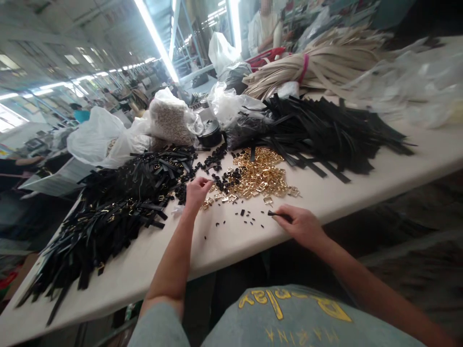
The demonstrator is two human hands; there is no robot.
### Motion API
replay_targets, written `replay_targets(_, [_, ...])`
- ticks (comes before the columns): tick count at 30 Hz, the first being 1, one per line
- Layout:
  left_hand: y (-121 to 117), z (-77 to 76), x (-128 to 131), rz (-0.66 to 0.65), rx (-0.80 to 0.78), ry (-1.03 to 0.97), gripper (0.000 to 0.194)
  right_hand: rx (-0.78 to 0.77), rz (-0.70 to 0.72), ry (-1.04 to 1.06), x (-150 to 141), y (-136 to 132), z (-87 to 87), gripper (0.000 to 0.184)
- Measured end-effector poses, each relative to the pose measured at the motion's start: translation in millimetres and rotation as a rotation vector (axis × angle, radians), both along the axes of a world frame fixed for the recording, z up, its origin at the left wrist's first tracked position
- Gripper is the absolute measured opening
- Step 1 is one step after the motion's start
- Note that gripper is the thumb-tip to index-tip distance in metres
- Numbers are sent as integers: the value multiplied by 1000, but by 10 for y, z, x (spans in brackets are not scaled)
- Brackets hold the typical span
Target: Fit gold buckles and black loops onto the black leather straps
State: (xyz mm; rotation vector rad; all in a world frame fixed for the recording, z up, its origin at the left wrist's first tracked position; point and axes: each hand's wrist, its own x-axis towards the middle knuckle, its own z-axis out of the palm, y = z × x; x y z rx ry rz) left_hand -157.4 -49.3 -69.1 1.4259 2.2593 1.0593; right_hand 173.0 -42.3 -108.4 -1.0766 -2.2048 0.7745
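Printed shirt (289, 318) closest, then the right hand (303, 225), grip clamped on a black strap (275, 214), its end poking past the fingertips. Looks light, bendy; pinch near that end. Left hand (196, 193) beside small black pieces (229, 179), can't tell if its grip holds anything. Gold buckles (262, 176) glint beyond.

- Right hand (303, 225): grips a black strap (272, 213), its end protruding past the fingertips.
- Left hand (197, 193): fingers drawn together beside black loops (228, 180); contents indiscernible.
- Gold buckles (263, 174): heaped on the table (231, 248), adjoining the loops.
- Buckled black straps (119, 212): piled left.
- Beige straps (334, 62): bundled, pink tie (306, 65) around them.
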Motion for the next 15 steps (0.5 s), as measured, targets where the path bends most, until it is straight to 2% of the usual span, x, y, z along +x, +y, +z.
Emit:
replay_targets(3, [-316,-59,516,-103,179,-787,34,-19,4,119,-52,-73,86,16])
replay_targets(5, [-520,-87,888,-129,181,-1086,38,18,16,203,-112,-131,169,15])
replay_targets(9, [-744,-77,1405,-150,135,-1327,37,117,37,283,-209,-205,323,14])
replay_targets(11, [-762,-69,1516,-145,145,-1387,38,159,44,272,-222,-224,369,15])
replay_targets(15, [-743,-92,1582,-136,155,-1414,38,243,46,207,-195,-263,392,16])
